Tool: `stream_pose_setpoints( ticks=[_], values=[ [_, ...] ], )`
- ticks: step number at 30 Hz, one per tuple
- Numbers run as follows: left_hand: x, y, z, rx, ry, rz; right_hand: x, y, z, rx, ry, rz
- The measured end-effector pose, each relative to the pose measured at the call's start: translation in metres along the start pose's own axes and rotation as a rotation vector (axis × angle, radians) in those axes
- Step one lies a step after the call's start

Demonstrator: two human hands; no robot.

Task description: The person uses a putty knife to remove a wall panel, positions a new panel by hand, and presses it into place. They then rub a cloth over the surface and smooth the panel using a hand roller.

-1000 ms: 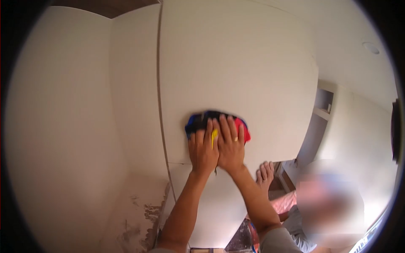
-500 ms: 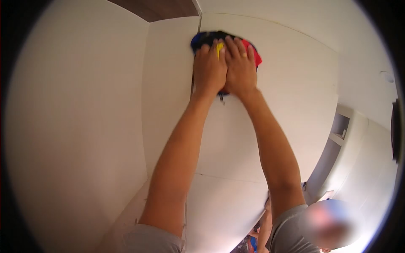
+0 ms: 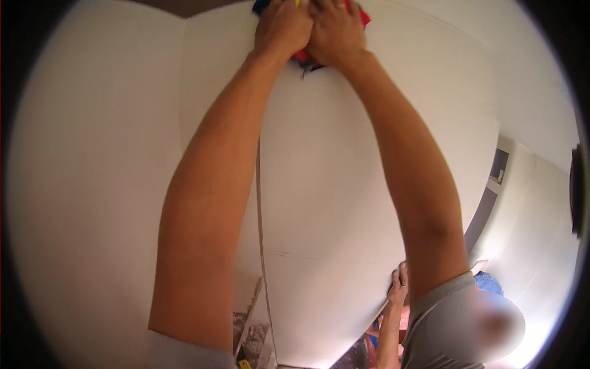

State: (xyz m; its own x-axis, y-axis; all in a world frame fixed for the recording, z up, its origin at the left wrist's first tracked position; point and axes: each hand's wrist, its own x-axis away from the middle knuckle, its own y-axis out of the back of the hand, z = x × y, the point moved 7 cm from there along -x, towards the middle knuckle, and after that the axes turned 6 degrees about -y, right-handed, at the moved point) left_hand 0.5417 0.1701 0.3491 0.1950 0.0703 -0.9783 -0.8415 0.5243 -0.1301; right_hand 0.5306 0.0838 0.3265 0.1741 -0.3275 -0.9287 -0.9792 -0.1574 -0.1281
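Note:
Both my hands reach up side by side to the top of a large white panel (image 3: 326, 184). My left hand (image 3: 284, 27) presses on a bundled cloth (image 3: 364, 16) with red, blue, black and yellow parts. Touching it, my right hand (image 3: 337, 31) lies on the same cloth, its fingers bent over it. The cloth is pressed against the panel near its left edge, and its top runs out of the frame. A small dark tip hangs below the hands.
A white wall (image 3: 98, 160) stands at the left. At the lower right, another person's hand (image 3: 398, 281) touches the panel's right edge. A second person with a blurred head and a blue cap (image 3: 489, 283) is beside my right arm. Shelf niches (image 3: 499, 166) are behind.
My hands and the cloth appear higher in the view. A dark gap along the panel's left edge shows lower down. The other person's hand now shows at the panel's edge.

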Motion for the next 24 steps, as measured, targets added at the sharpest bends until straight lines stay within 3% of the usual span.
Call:
stream_pose_setpoints(
  ticks=[1, 4, 6, 9, 14, 15, 18, 19, 22, 24],
  values=[
    [0.002, -0.004, 0.0, -0.041, -0.145, -0.016, -0.005, -0.009, -0.003, 0.02, 0.035, -0.051],
    [0.027, -0.003, -0.005, -0.176, -0.067, -0.017, 0.033, -0.031, 0.016, -0.028, 0.156, -0.025],
    [0.097, 0.018, -0.024, -0.085, 0.112, 0.104, 0.086, -0.016, 0.032, -0.076, 0.241, 0.038],
    [0.224, 0.047, -0.044, 0.081, 0.401, -0.074, 0.155, 0.023, 0.066, -0.254, 0.331, 0.115],
    [0.386, 0.076, -0.076, 0.036, 0.502, 0.125, 0.275, 0.065, 0.121, -0.468, 0.415, 0.408],
    [0.397, 0.083, -0.079, 0.065, 0.524, 0.17, 0.283, 0.07, 0.128, -0.475, 0.447, 0.44],
    [0.379, 0.103, -0.082, 0.201, 0.846, 0.441, 0.275, 0.071, 0.129, -0.44, 0.469, 0.529],
    [0.382, 0.104, -0.087, 0.16, 0.797, 0.406, 0.278, 0.074, 0.13, -0.359, 0.489, 0.532],
    [0.381, 0.098, -0.097, -0.142, 0.384, 0.395, 0.29, 0.074, 0.132, -0.28, 0.332, 0.479],
    [0.381, 0.095, -0.109, -0.135, 0.359, 0.402, 0.3, 0.076, 0.126, -0.323, 0.253, 0.474]
  ],
)
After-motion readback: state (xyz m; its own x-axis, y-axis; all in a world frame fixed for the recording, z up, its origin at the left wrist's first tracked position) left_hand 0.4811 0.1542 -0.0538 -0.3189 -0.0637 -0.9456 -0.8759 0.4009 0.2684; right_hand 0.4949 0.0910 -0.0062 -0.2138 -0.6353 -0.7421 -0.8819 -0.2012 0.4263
